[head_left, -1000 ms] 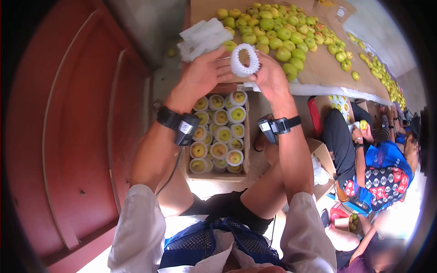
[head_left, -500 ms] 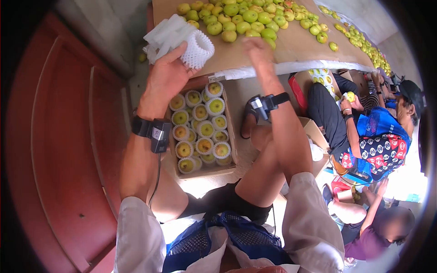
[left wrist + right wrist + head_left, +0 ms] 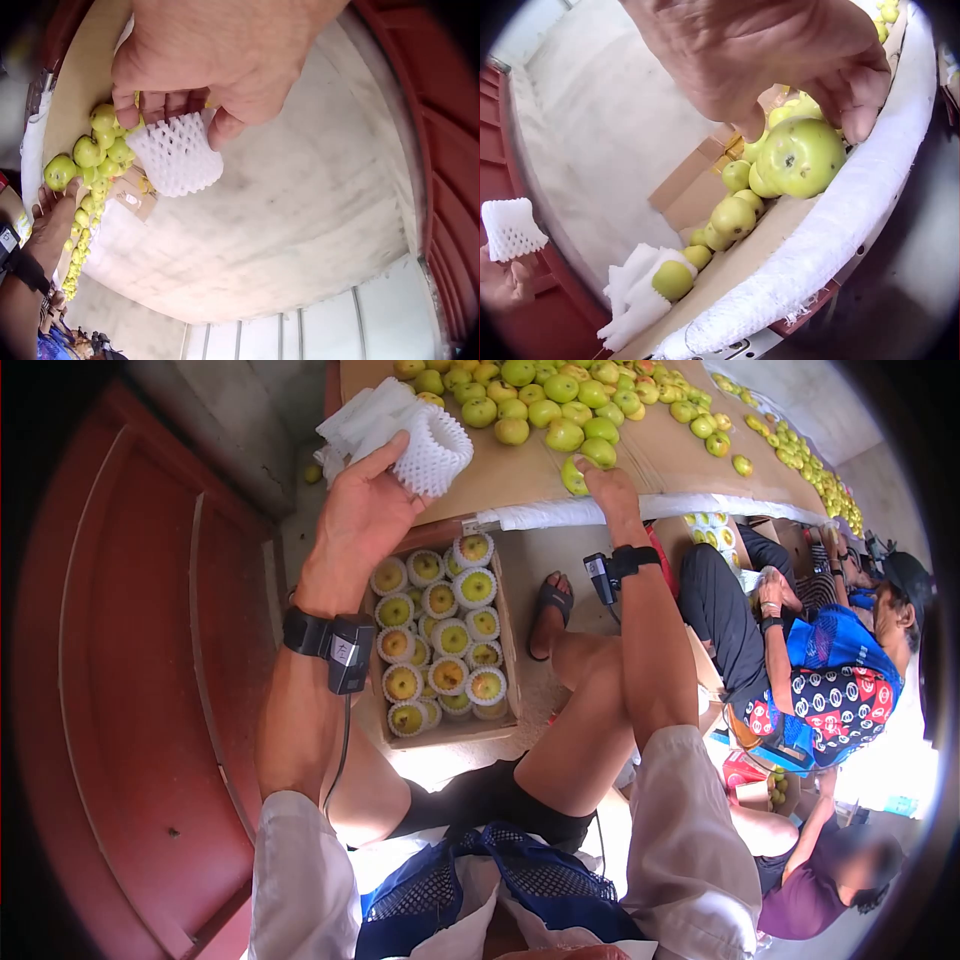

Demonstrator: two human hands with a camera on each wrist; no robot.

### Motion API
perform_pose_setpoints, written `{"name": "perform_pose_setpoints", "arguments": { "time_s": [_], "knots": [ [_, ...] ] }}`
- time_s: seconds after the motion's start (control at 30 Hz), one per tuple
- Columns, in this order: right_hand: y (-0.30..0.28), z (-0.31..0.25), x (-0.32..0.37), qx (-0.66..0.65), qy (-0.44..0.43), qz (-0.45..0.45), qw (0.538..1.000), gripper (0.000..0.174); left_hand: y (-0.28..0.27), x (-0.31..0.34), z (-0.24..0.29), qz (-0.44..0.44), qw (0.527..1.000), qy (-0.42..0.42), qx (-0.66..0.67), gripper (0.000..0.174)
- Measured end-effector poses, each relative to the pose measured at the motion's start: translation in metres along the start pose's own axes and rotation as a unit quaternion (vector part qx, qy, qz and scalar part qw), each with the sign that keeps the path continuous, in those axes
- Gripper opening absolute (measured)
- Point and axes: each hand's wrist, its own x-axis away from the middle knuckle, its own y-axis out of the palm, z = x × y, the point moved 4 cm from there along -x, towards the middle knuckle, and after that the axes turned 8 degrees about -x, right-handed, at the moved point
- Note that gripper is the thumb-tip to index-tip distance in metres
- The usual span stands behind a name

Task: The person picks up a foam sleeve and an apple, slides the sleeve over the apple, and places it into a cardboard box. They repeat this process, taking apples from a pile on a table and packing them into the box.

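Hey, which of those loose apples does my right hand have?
The green apple between the thumb and fingers of your right hand; the others lie outside that grip.

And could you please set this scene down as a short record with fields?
Left hand: holds a white foam net sleeve
Right hand: curled round a green apple near the table's front edge
Table: brown cardboard on top, bearing loose green and yellowish apples
Spare packing: a pile of white foam sleeves beside the left hand
Box: open, below the table's edge, with apples in foam sleeves
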Motion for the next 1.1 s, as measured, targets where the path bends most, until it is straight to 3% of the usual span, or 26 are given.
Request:
{"name": "perform_pose_setpoints", "arguments": {
  "time_s": [0.1,0.2,0.3,0.4,0.5,0.6,0.87,1.1],
  "knots": [
    [-0.005,-0.006,0.012,-0.137,-0.036,-0.068,0.988,0.061,0.0,-0.001,0.001,-0.01,1.0,0.01,-0.004,0.046],
    [-0.019,-0.02,0.037,-0.158,-0.029,-0.174,0.972,0.059,-0.001,-0.002,0.002,-0.013,1.0,0.018,-0.005,0.048],
    [0.001,0.016,0.015,-0.206,-0.144,-0.145,0.957,0.061,-0.002,-0.001,0.002,-0.019,1.0,0.02,0.001,0.049],
    [0.007,0.024,0.023,-0.211,-0.213,-0.081,0.951,0.075,-0.002,0.001,0.005,-0.021,0.999,0.029,0.003,0.051],
    [0.001,0.014,0.033,-0.114,-0.238,-0.099,0.959,0.083,-0.006,0.0,0.008,-0.032,0.999,0.036,0.01,0.051],
    [0.005,-0.006,0.047,-0.121,-0.263,-0.083,0.953,0.08,-0.006,0.0,0.009,-0.049,0.997,0.048,0.02,0.051],
    [0.046,-0.073,0.072,-0.105,-0.251,-0.139,0.952,0.078,-0.017,-0.006,0.011,-0.036,0.998,0.052,0.027,0.05],
    [0.067,-0.081,0.072,-0.088,-0.238,-0.165,0.953,0.079,-0.018,-0.01,0.016,-0.039,0.998,0.044,0.019,0.048]
  ]
}}
